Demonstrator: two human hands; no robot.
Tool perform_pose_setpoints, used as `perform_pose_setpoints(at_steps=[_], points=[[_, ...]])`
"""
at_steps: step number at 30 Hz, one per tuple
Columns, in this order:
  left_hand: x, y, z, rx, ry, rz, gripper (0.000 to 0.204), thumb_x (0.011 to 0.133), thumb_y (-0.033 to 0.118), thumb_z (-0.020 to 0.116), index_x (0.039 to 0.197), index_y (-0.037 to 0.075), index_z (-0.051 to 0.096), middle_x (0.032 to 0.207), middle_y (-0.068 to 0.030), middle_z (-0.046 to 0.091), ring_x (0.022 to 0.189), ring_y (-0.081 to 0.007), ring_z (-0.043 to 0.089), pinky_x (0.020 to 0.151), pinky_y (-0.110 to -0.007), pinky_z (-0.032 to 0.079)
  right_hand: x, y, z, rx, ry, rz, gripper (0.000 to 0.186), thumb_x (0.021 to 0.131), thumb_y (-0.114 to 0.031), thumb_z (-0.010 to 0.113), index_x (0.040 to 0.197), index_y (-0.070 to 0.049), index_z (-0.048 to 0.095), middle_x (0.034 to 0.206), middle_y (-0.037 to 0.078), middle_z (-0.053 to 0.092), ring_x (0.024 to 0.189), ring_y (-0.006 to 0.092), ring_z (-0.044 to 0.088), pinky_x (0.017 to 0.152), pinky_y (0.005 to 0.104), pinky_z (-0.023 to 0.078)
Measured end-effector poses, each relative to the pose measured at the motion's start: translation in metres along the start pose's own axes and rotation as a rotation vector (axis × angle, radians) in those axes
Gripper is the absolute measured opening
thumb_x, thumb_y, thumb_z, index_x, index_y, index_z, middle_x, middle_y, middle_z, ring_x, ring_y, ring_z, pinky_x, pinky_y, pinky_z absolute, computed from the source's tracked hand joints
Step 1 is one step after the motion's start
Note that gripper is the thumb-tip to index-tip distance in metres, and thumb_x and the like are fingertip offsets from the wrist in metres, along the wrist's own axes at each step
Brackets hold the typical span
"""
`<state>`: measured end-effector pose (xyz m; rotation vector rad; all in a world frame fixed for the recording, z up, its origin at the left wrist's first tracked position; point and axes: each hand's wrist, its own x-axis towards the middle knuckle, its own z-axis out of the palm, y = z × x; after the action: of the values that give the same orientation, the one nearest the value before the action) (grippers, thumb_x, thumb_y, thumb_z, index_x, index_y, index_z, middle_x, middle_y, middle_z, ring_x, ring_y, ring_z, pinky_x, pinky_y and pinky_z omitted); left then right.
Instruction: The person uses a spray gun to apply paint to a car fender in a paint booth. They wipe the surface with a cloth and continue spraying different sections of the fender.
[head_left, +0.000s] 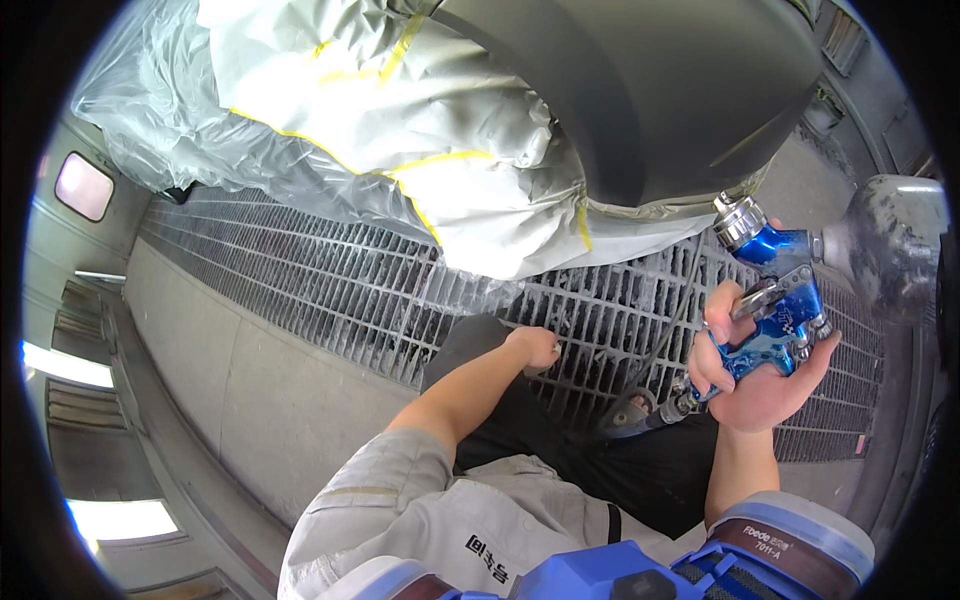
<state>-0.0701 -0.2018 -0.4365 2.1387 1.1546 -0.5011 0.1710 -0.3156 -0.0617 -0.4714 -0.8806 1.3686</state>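
My right hand (755, 375) is wrapped round a blue metal spray gun (775, 325), with fingers at its trigger. The gun's silver nozzle (738, 220) points up and left, close under a dark grey car body panel (640, 100). A grey, paint-smudged cup (885, 245) is attached at the gun's right side. From the handle's lower end runs a hose fitting (665, 410). My left hand (533, 347) is closed over my knee, away from the panel; what its curled fingers hold, if anything, is hidden.
White masking paper (480, 210) edged with yellow tape and clear plastic sheeting (150, 110) drape the car beside the panel. Beneath lies a metal floor grating (330, 270). A dark hose (670, 335) crosses it. The booth wall (70, 230) with lights stands left. My respirator (620, 575) fills the lower edge.
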Motion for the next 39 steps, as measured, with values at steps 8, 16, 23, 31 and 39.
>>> perform_pose_setpoints(at_steps=[8,16,23,31,39], points=[[0.002,0.003,0.003,0.008,0.031,0.027,0.045,0.094,0.038,0.056,0.114,0.004,0.078,0.119,-0.0205,0.077,0.113,-0.0415,0.072,0.098,-0.053,0.058,-0.003,-0.005,-0.003,0.009,0.001,-0.071,0.107,0.095,-0.092,0.024,0.173,-0.019,0.004,0.097,0.014,0.051,0.05,0.0103,0.044,0.048,0.0274,0.044],[0.005,0.005,0.003,0.062,0.055,0.068,0.045,0.093,0.038,0.055,0.114,0.004,0.077,0.12,-0.0206,0.077,0.113,-0.0418,0.072,0.097,-0.054,0.058,-0.009,-0.014,-0.007,0.048,0.031,-0.078,0.112,0.092,-0.095,0.02,0.173,-0.02,0.005,0.099,0.015,0.052,0.052,0.0117,0.045,0.048,0.0293,0.044],[0.009,0.007,0.003,0.034,0.096,0.128,0.044,0.095,0.038,0.054,0.112,0.004,0.075,0.114,-0.0208,0.077,0.11,-0.0433,0.071,0.095,-0.055,0.057,-0.01,-0.021,-0.016,0.072,0.027,-0.133,0.11,0.092,-0.095,0.02,0.172,-0.02,0.009,0.098,0.015,0.054,0.051,0.0122,0.046,0.049,0.0305,0.045],[0.005,0.017,-0.005,0.043,0.027,0.106,0.046,0.096,0.04,0.054,0.119,0.005,0.073,0.119,-0.0202,0.076,0.114,-0.0422,0.07,0.097,-0.054,0.056,-0.016,-0.027,-0.02,0.006,0.068,-0.216,0.097,0.099,-0.086,0.022,0.173,-0.024,0.009,0.096,0.015,0.054,0.044,0.0101,0.039,0.043,0.029,0.041],[0.016,0.009,0.004,0.056,0.039,0.173,0.048,0.096,0.04,0.055,0.126,0.007,0.073,0.12,-0.021,0.076,0.114,-0.0425,0.07,0.097,-0.053,0.057,-0.024,-0.031,-0.03,0.091,0.091,-0.197,0.11,0.091,-0.095,0.025,0.17,-0.019,0.015,0.1,0.015,0.055,0.051,0.0129,0.046,0.052,0.0316,0.047]])
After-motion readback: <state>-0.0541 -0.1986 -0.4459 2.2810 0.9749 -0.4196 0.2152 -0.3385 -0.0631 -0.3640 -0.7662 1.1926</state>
